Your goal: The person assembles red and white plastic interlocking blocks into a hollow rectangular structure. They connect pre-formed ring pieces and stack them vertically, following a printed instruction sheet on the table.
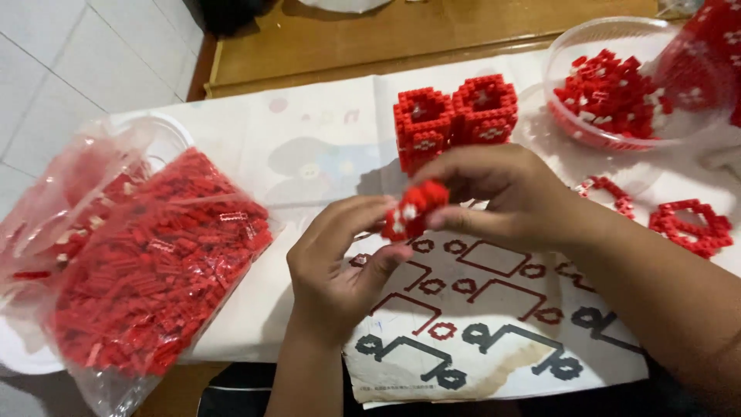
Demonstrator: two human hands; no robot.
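A small red and white brick piece (411, 208) is held above the middle of the table between both hands. My left hand (340, 262) pinches its lower left end with thumb and fingers. My right hand (502, 193) grips its upper right end from above. Below them lies a white instruction sheet (494, 324) printed with red and black diagrams. Just behind my right hand stand two built red brick blocks (454, 116), side by side.
A clear plastic bag of red bricks (147, 270) lies on a white plate at the left. A clear bowl (625, 116) with red and white bricks sits at the back right. Flat red ring pieces (691, 225) lie at the right. A wooden edge runs behind.
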